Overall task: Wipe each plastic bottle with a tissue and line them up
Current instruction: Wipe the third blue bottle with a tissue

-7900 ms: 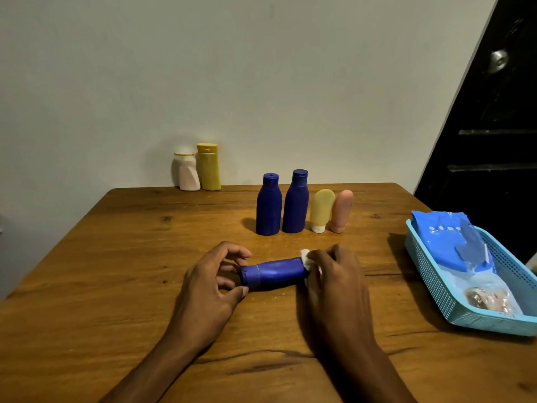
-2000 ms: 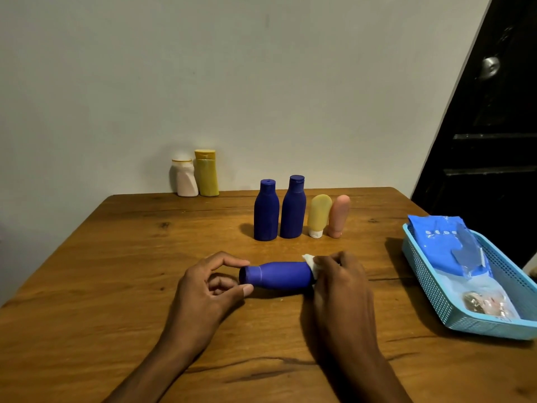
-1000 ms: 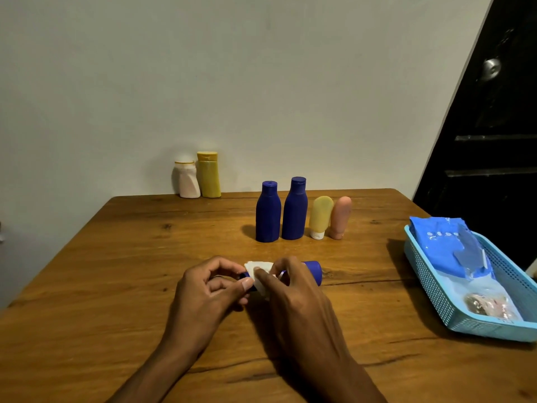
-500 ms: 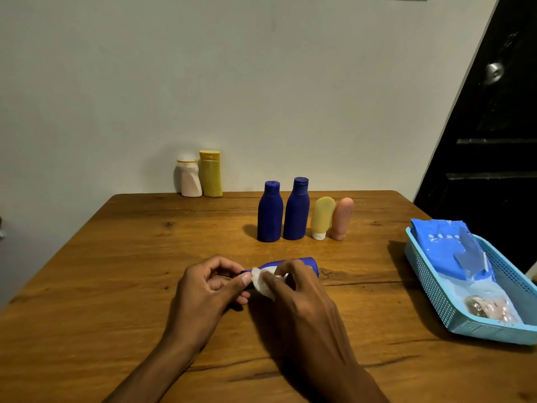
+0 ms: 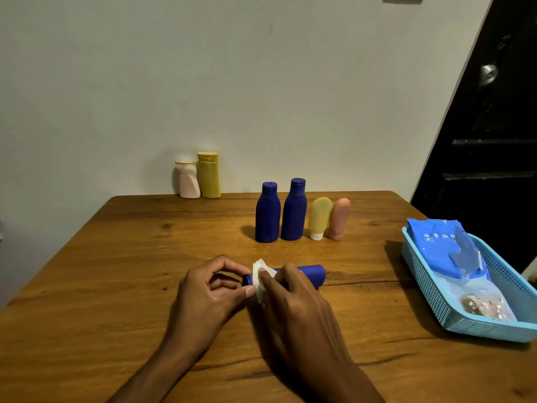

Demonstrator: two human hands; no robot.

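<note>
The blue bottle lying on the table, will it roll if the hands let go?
Probably yes: the blue bottle lies on its side on the flat table and looks rounded. It is plastic, so likely light and stiff. Its smooth surface may be slippery.

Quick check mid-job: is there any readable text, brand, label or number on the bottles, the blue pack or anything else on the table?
No text can be read anywhere in this view.
Blue plastic tissue pack in the light blue mesh basket: a short row of white marks, too small and blurred to read.
Clear packet in the basket: nothing legible.
All plastic bottles, including the lying dark blue bottle: no labels show.
</note>
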